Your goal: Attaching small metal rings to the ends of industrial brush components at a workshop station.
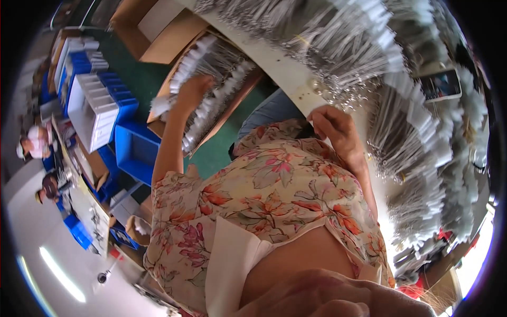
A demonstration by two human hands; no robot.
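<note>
Mat'ls & finishes, as they look: packed bundles [224, 61] w/ thin, shiny, appar. metal strands & white, translucent, plastic-like ends; long carton [240, 100] around them of brown cardbd., matt. Table bundles [343, 47] same mat'ls, bright glints off the metal. Tabletop [285, 74] pale, smooth, w/ small dark specks; exact mat'l unclear. Open box [174, 42] plain brown cardbd., matt. White crate [92, 116] & blue bin [129, 156] moulded plastic, smooth, semi-gloss. Phone [440, 84] w/ dark, glossy, glass-like screen. Floral shirt [269, 185] thin, soft printed cloth; collar [224, 269] plain, matt white cloth. Trousers [269, 113] blue, denim-like. Floor [214, 145] green, mostly matt.
</note>
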